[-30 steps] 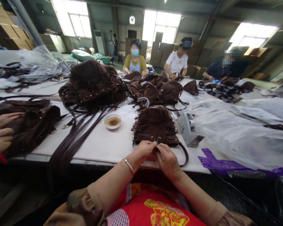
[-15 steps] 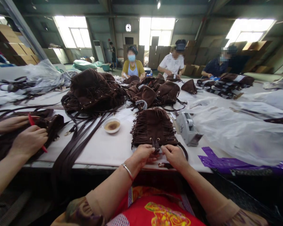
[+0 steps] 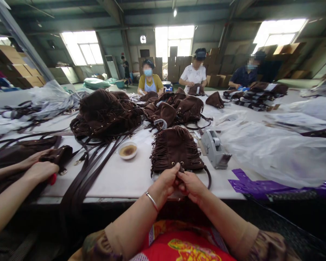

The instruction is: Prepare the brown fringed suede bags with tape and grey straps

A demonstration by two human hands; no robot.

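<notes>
Brown suede fringed bag flat at the near edge of the counter, mouth with 2 eyelets facing the wearer, long axis running straight away. Left hand and right hand both pinched shut on that mouth edge, fingertips meeting. Probably closing work at the eyelets; calls next for a small, steady pull.

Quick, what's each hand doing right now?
Left hand: closed, pinching the near edge of the fringed brown bag.
Right hand: closed, pinching the same edge right beside it.
</notes>
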